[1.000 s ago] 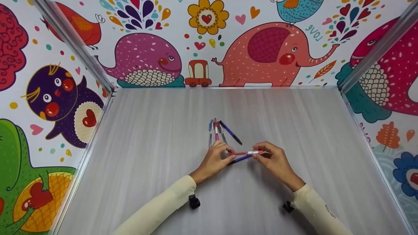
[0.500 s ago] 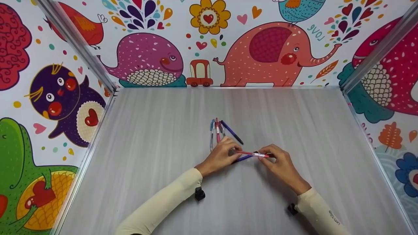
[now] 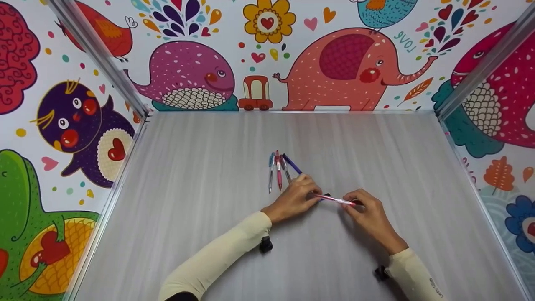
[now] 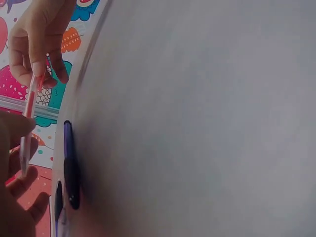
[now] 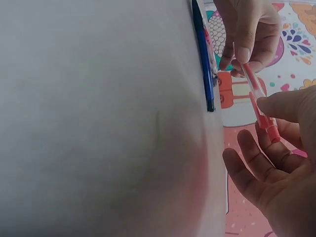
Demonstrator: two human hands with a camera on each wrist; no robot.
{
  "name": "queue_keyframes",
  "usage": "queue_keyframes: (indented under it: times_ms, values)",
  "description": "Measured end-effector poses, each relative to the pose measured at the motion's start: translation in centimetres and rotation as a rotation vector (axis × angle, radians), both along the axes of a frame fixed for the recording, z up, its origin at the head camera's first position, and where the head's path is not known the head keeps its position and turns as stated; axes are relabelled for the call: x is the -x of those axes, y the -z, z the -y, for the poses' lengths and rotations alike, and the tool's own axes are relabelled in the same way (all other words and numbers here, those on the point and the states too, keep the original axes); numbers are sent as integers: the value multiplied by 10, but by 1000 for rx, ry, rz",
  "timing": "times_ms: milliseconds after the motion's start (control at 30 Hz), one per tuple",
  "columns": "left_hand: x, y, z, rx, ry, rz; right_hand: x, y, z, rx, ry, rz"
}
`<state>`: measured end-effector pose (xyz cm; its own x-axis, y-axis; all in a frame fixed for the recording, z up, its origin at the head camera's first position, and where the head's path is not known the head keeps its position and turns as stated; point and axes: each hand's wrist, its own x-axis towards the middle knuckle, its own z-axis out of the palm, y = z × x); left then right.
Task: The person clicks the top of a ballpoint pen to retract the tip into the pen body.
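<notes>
A clear-barrelled red pen (image 3: 334, 199) is stretched between both hands over the table. My left hand (image 3: 294, 196) pinches its left end between thumb and fingers. At the other end, which has a red clip (image 5: 258, 111), my right hand (image 3: 368, 211) pinches the pen with thumb and fingertips, other fingers spread. A blue pen (image 4: 70, 158) with a dark end lies on the table below, mostly hidden by my left hand in the head view. Beyond it lie a clear pen with a light blue top (image 3: 271, 173), a pinkish-red pen (image 3: 278, 169) and a dark-topped clear pen (image 3: 285, 167).
A dark blue pen (image 3: 291, 163) slants beside the row, its lower end behind my left hand. The grey table (image 3: 200, 167) is bounded by metal-edged panels with cartoon animals, such as the elephant wall (image 3: 309, 92). Black wrist cameras hang at both cuffs.
Both hands have shifted right with the red pen, which now slopes down toward the right. My left hand has come over the blue pen on the table and the slanting pen's lower end.
</notes>
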<state>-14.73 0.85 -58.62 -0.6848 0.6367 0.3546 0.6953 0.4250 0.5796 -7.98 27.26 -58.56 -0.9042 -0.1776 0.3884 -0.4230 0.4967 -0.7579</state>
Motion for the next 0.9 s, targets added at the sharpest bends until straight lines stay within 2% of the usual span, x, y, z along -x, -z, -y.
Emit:
queue_keyframes:
  times_ms: [267,500,733,900]
  values:
    - [12,-1,-17,52,29,-88,-4,4,-11,16,47,27]
    - [22,-3,-29,116,41,-76,-3,6,-18,11,72,10]
    - [30,-5,-39,192,52,-91,-3,6,-24,8,120,63]
    - [37,-4,-44,212,68,-91,-1,9,-27,-1,148,86]
